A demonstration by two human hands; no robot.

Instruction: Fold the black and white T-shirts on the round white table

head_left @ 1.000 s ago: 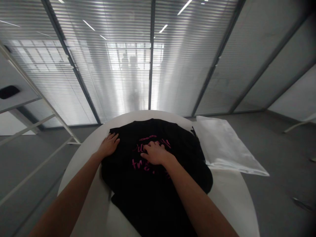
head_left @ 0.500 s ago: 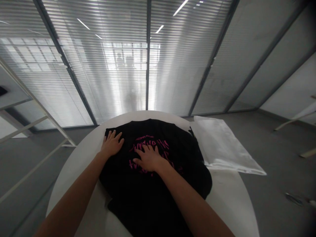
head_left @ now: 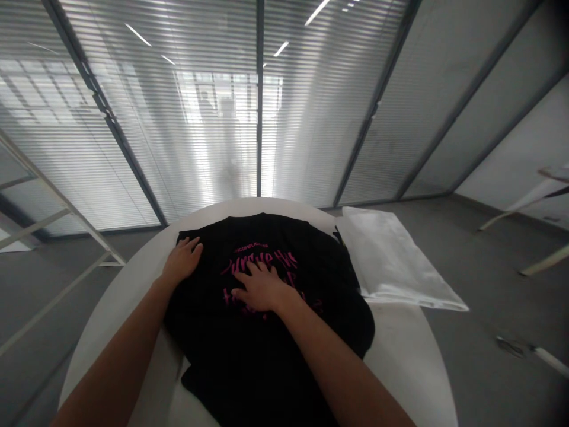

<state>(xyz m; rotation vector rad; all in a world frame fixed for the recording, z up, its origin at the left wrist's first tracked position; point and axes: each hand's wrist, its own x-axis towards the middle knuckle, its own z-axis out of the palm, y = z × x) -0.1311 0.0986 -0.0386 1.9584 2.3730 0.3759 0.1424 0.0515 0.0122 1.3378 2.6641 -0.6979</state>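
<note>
A black shirt [head_left: 231,356] with pink lettering lies spread over a round white table [head_left: 406,367], its lower part reaching toward me. My left hand [head_left: 183,260] rests with fingers stretched out on the shirt's far left edge, near a corner. Flat on the pink print is my right hand [head_left: 261,287], fingers spread, covering some of the letters. Neither hand grips the cloth. Just right of the shirt, a folded white sheet-like piece [head_left: 391,255] lies on the table and sticks out past its edge.
Behind the table stands a glass partition [head_left: 222,148] with blinds. A pale metal frame [head_left: 84,225] is at the left. On the right are the legs of another table [head_left: 544,261] and a cable-like thing [head_left: 511,347] on the grey floor.
The view has shifted slightly to the right. My left hand has slid a little outward toward the shirt's left edge. My right hand stays on the lettering.
</note>
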